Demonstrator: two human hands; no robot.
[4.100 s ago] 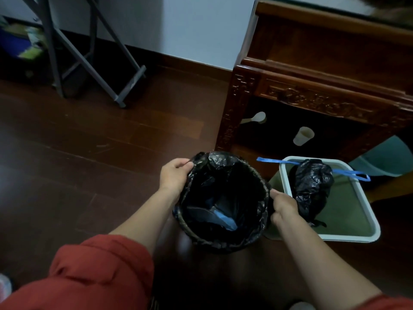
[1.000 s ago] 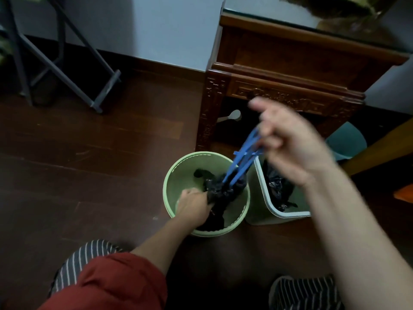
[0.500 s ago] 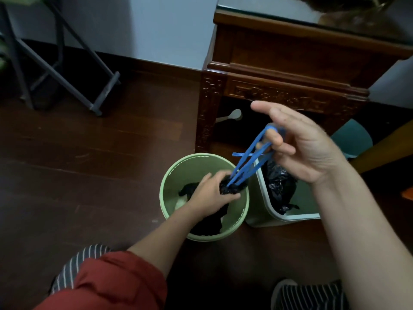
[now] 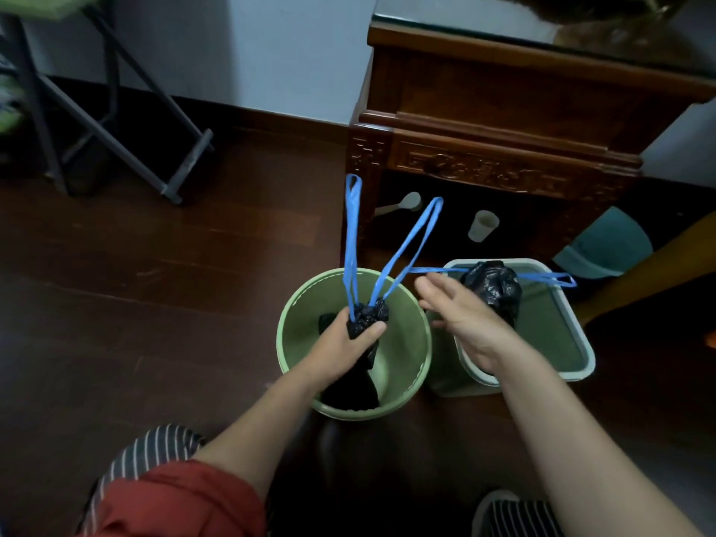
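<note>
The person's left hand is gripping a black bin bag by its gathered neck, fingers and thumb curled tightly round the crumpled plastic. The bag is hanging inside a round green bin on the dark wooden floor, its glossy, wrinkled body trailing down to the bottom of the bin. Two blue drawstring loops are sticking up out of the bunched top, one standing nearly straight and the other leaning to the right. The right hand is hovering just beside the loops with its fingers spread and relaxed, holding nothing. Under it, a pale rectangular bin is standing against the round one, and a second tied black bag is sitting in it with its blue string stretching across the rim. A carved wooden cabinet is standing behind both bins.
</note>
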